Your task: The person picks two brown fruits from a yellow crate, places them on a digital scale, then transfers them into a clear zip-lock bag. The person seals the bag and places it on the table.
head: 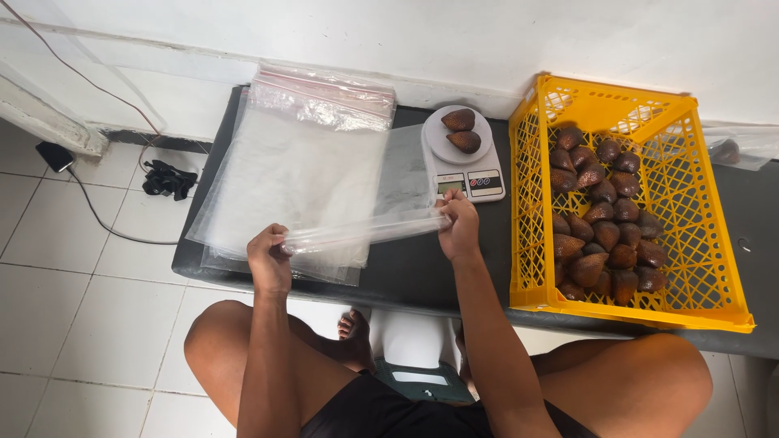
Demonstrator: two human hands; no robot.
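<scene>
Nearest: bent knees and bare feet of a seated person over a white tiled floor (73,324). Next, left hand (269,258) and right hand (459,225), each grip pinched shut on one end of the zip edge of a clear plastic bag (365,231), held stretched between them just above the dark bench (422,276). Step in hand, by judgement: handling the bag's mouth; opening it would call for parting the two lips of the strip. Beneath and beyond: stack of clear zip bags (300,162), lying flat. Right of it: white kitchen scale (475,182), two brown scaly fruits (461,130) on its pan. Far right: yellow lattice crate (690,243), holding a heap of the same fruit (600,219) along its left side. Beyond: white wall, black cable on floor.
</scene>
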